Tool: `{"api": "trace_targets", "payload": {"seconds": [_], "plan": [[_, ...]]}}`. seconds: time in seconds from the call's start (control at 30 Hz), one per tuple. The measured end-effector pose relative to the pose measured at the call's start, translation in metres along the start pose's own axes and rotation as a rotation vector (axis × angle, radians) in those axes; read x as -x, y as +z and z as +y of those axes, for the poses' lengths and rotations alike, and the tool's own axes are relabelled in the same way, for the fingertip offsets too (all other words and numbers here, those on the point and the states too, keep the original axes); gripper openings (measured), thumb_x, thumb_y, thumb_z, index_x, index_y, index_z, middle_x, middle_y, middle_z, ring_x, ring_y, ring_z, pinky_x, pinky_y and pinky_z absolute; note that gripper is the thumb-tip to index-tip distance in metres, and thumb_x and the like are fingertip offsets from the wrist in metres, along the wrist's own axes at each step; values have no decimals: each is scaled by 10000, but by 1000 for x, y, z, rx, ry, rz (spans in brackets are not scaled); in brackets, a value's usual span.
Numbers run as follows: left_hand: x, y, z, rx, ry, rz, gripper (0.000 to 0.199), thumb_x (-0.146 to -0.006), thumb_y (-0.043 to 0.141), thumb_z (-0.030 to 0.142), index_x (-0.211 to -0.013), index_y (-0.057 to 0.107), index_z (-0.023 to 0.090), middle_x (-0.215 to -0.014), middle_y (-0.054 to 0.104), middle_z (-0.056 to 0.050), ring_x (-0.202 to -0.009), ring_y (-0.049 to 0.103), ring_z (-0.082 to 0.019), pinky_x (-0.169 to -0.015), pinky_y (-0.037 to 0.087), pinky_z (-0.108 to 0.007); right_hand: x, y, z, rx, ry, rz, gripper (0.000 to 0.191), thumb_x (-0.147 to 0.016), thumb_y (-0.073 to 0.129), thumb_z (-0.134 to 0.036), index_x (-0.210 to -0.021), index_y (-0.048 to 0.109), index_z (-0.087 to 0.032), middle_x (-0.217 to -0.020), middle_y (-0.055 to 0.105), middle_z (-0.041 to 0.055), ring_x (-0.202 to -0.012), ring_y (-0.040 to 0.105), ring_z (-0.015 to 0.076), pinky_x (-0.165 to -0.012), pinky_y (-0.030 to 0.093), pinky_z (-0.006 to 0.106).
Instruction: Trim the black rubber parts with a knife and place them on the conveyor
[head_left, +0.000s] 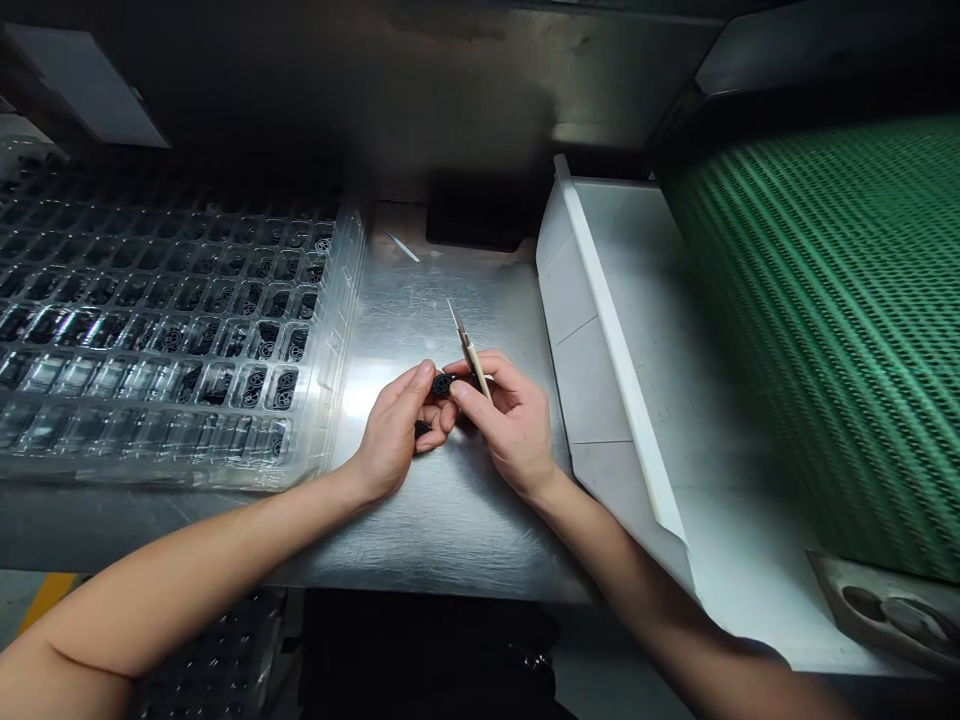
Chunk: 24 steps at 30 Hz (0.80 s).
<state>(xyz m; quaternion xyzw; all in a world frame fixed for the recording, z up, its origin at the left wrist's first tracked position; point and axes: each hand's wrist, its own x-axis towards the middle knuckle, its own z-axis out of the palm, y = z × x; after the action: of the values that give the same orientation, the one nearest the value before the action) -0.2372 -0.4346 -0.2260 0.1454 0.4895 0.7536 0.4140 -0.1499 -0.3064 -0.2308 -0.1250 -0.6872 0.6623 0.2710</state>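
Note:
My left hand is closed, with thumb and fingers pinching a small black round part that has a spoked, wheel-like face. Another dark piece shows among its lower fingers. In my right hand is a slim knife with a pale handle, its pointed blade tilted up and away from me. The right thumb and forefinger also touch the black part from the right side. Both hands are held over the metal table. Part of the knife handle is hidden by the fingers.
Left of my hands lies a clear plastic tray whose pockets hold many black parts. A thin blade-like strip lies farther back. To the right stands a white bin, beside a green mesh conveyor belt.

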Motion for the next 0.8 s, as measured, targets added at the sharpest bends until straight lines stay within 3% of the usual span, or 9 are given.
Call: {"api": "trace_targets", "payload": {"seconds": [0.13, 0.23, 0.4, 0.63, 0.8], "plan": [[1, -1, 1, -20, 0, -16, 550, -1034, 708, 703, -1030, 669, 154, -693, 588, 11, -502, 423, -65, -452, 232, -172, 0, 2, 2, -102, 39, -18, 229, -1027, 832, -448, -1078, 782, -230, -987, 719, 27, -709, 722, 158, -828, 622, 385], [0, -1, 3, -22, -9, -51, 489, -1048, 724, 633, -1034, 684, 146, -711, 609, 6, -488, 410, -51, -456, 216, -174, -1, 3, 0, -159, 55, -20, 249, -1037, 827, -467, -1066, 780, -224, -995, 693, 12, -645, 696, 127, -773, 618, 359], [0, 0, 6, 13, -5, -83, 386, -1001, 805, 491, -969, 698, 121, -828, 697, -38, -481, 397, -23, -472, 216, -184, -2, 4, -2, -163, 49, 19, 285, -1020, 840, -499, -1053, 795, -219, -1121, 660, 35, -640, 638, 88, -651, 560, 305], [9, 7, 23, 66, -5, -36, 348, -968, 830, 447, -1084, 731, 134, -907, 695, -30, -475, 362, -13, -487, 197, -211, 0, 1, 2, -80, -23, 118, 443, -1090, 689, -664, -1046, 780, -232, -858, 643, 36, -795, 623, 184, -651, 483, 305], [9, 7, 36, 29, 44, -20, 354, -971, 815, 452, -1138, 748, 148, -884, 681, -27, -474, 355, -24, -490, 183, -228, 1, 2, 4, -103, -12, 114, 413, -1085, 721, -631, -1035, 765, -223, -874, 670, 37, -725, 566, 162, -580, 404, 288]]}}
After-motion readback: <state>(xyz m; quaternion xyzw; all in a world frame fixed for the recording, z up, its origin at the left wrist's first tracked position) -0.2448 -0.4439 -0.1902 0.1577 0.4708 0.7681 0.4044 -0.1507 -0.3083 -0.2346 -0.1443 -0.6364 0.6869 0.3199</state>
